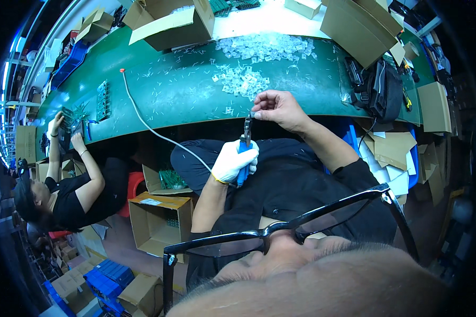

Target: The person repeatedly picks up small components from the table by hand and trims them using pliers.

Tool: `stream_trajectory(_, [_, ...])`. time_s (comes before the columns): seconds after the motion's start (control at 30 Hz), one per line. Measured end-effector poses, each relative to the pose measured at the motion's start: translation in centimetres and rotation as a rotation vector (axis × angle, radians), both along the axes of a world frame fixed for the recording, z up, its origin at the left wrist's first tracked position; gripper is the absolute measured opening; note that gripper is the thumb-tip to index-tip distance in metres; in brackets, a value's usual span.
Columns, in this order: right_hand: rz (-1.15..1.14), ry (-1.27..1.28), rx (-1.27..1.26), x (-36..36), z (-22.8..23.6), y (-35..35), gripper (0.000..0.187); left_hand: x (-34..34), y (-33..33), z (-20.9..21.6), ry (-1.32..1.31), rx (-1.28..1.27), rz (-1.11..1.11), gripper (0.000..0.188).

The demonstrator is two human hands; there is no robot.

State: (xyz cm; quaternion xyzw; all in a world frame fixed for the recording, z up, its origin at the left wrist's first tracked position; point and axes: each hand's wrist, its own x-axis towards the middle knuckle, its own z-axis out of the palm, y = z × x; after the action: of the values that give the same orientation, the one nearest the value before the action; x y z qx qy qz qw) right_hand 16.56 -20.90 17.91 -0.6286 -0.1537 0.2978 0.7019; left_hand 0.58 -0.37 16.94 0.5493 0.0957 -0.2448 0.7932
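My left hand, in a white glove, grips blue-handled cutting pliers below the front edge of the green work belt. The pliers' jaws point up at a small clear part. My bare right hand pinches that part between its fingertips, just over the belt's edge. A heap of the same clear parts lies on the belt right behind my right hand. A larger heap lies farther back.
A white cable runs across the belt toward my left hand. Open cardboard boxes and a black bag stand on the belt. A co-worker's hands handle green circuit boards at the left. Boxes and blue bins sit on the floor.
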Motion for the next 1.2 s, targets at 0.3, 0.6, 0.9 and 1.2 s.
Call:
stream_trajectory(0.3, [-0.009,0.005,0.021,0.2,0.7,0.6,0.047,-0.6,-0.2,-2.7,0.009,-0.234,0.047,0.045])
stream_trajectory(0.6, [0.04,0.024,0.0,0.2,1.0,0.3,0.053,-0.4,0.1,-1.8,0.003,-0.217,0.05,0.045])
stream_trajectory(0.9, [0.094,0.046,0.0,0.7,0.7,0.3,0.051,-0.5,0.0,0.3,0.048,-0.043,0.08,0.023])
stream_trajectory(1.2, [-0.086,-0.532,-0.396,4.1,0.0,2.4,0.029,-1.4,-1.0,-3.0,0.0,-0.198,0.09,0.041])
